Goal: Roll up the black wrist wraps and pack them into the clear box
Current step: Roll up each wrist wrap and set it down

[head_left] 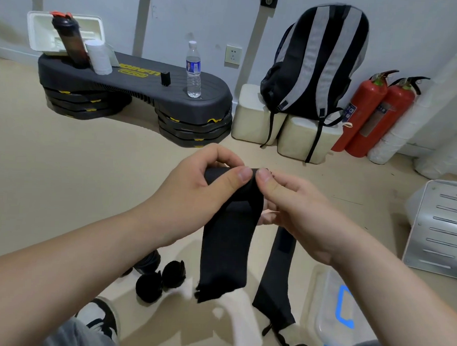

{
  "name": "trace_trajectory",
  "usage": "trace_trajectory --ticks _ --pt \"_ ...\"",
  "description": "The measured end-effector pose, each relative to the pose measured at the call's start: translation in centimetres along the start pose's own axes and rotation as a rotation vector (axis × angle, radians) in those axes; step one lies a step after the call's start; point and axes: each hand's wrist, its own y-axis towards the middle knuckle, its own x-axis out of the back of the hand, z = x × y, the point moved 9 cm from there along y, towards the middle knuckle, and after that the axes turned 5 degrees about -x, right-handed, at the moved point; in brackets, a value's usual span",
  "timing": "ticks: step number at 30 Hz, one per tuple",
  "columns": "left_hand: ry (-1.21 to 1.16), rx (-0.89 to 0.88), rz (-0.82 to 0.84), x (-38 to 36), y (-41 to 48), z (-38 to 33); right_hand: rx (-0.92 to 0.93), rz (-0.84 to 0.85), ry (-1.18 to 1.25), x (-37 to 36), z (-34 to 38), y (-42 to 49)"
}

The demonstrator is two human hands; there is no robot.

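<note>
I hold a black wrist wrap (227, 241) in mid-air at the centre of the view. My left hand (194, 195) and my right hand (297, 210) both pinch its top end, which is curled into a small roll between my thumbs. The rest of the wrap hangs straight down. A second black wrap (276, 276) dangles below my right hand toward the floor. Three rolled black wraps (161, 277) lie on the floor near my left shoe. The clear box (334, 305), with blue latches, sits on the floor at the lower right, partly hidden by my right forearm.
A black step platform (136, 86) with a water bottle (193, 70) and a shaker stands at the back. A striped backpack (318, 61) rests on cream blocks, beside two red fire extinguishers (371, 111). A grey metal panel (438, 231) lies at the right.
</note>
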Motion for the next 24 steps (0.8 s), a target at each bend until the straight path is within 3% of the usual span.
trace_trajectory --ticks 7,13,15,20,24 --pt "0.282 -0.273 0.000 -0.1 -0.9 -1.8 0.053 -0.036 0.091 -0.3 0.1 0.3" --pt "-0.087 0.218 0.062 -1.7 -0.8 2.2 0.150 -0.111 0.127 0.9 0.3 0.3" --pt "-0.158 0.310 0.106 -2.5 -1.1 3.2 0.180 -0.100 0.100 1.0 0.6 0.1" --pt "-0.184 0.267 0.039 -1.7 -0.9 3.0 0.151 -0.085 0.091 0.8 0.6 0.3" --pt "-0.059 0.172 0.007 -1.5 -1.1 2.1 0.093 -0.145 0.032 0.3 0.3 0.5"
